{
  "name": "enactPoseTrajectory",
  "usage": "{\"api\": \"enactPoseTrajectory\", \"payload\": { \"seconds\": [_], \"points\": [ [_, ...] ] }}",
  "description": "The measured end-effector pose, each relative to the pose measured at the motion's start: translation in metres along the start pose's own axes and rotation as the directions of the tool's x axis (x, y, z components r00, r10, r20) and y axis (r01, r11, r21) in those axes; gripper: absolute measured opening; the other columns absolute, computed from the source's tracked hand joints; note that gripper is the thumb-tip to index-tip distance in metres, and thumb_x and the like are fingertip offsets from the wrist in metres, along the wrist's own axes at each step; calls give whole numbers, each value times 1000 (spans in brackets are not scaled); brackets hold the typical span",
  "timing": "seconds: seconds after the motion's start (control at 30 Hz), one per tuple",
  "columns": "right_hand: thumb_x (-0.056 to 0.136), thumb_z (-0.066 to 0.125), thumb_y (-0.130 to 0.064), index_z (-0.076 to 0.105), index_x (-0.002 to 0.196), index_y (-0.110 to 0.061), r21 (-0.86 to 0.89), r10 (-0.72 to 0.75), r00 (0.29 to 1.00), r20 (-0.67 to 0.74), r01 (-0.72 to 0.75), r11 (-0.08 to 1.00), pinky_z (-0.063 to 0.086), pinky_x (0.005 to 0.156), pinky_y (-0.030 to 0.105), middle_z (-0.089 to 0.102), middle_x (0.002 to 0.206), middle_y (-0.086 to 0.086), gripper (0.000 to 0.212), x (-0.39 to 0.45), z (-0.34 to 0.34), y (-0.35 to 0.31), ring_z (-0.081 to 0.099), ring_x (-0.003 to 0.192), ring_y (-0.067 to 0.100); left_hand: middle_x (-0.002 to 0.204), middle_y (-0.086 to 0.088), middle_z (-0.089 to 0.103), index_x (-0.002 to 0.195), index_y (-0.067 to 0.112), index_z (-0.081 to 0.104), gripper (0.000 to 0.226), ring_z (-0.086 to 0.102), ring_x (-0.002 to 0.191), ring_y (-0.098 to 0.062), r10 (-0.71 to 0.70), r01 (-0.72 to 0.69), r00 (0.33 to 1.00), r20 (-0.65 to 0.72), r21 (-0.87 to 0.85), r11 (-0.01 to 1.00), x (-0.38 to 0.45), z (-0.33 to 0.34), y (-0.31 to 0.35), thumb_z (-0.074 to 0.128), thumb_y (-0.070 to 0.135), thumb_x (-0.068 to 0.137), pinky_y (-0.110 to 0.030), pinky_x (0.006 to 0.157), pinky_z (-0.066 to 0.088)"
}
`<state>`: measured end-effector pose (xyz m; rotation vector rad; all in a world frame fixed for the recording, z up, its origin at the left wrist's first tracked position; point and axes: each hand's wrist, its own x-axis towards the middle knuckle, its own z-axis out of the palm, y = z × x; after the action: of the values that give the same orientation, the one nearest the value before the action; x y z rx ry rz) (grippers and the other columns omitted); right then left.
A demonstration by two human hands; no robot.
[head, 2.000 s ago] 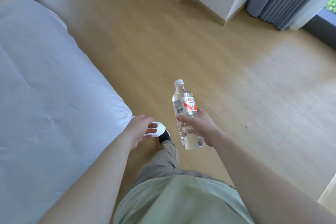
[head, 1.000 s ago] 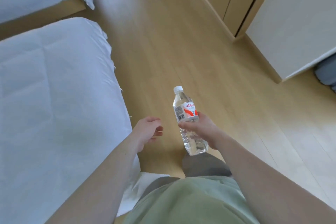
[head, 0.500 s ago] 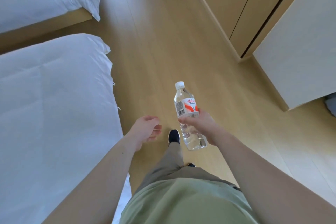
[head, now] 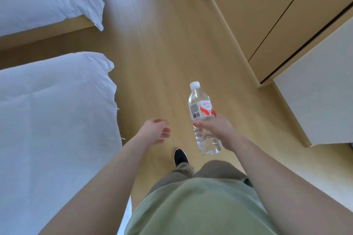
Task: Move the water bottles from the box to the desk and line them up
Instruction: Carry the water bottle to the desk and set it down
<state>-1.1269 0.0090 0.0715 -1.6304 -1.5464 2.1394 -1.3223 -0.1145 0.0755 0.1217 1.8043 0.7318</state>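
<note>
Item: water bottle (head: 202, 114), clear, white cap, red-and-white label. Carried above the wooden floor (head: 158, 47), cap tilted up and away from us, base toward the body; neither box nor desk is in view, so we judge this an in-transit stage between them.

Holder: our right hand (head: 216, 129), fingers and thumb wrapped round the bottle's middle just below the label. We judge the mid-body hold keeps the weight balanced and the label end free for standing it down.

Our left hand (head: 155, 132): holds nothing, fingers loosely curled, apart from the bottle; it seems free for balance.

Surroundings: white bed (head: 53, 124) on our left, a second bed (head: 44, 0) beyond it; wooden cabinet doors (head: 263, 15) to the right; one black shoe (head: 180, 157) below the hands.
</note>
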Motion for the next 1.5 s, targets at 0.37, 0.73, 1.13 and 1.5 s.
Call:
{"api": "enactPoseTrajectory", "payload": {
  "seconds": [0.37,0.73,1.13,1.5],
  "points": [
    [73,85,-24,61,117,-16,1,-42,998,40,42,999,60,65,33,74,103,7,50,117,3,-120,75,85,18,101,-5,76,118,20,63,21,76,93,-20,40,-42,999,-31,-68,997,85,-44,119,59,29,99,-40,86,61],
    [69,87,-32,61,119,-17,-18,9,993,120,-7,1000,58,69,35,73,108,5,59,259,-42,-236,74,91,20,104,-4,76,117,21,64,21,75,94,-18,-23,16,995,-99,-75,997,178,-54,248,58,32,99,-42,89,61],
    [79,84,-26,58,121,-16,-71,20,982,187,-7,997,53,73,33,71,111,5,51,373,-48,-359,70,99,22,106,-6,75,120,20,62,23,74,97,-20,-44,28,993,-109,-144,989,266,-85,371,57,32,101,-43,92,59],
    [80,84,-26,56,120,-18,-79,24,996,86,-18,997,58,83,39,70,110,4,50,494,-19,-482,70,99,22,105,-6,74,118,19,61,21,74,94,-20,-63,61,998,-24,-52,997,392,-163,509,57,31,101,-39,83,61]
  ]
}}
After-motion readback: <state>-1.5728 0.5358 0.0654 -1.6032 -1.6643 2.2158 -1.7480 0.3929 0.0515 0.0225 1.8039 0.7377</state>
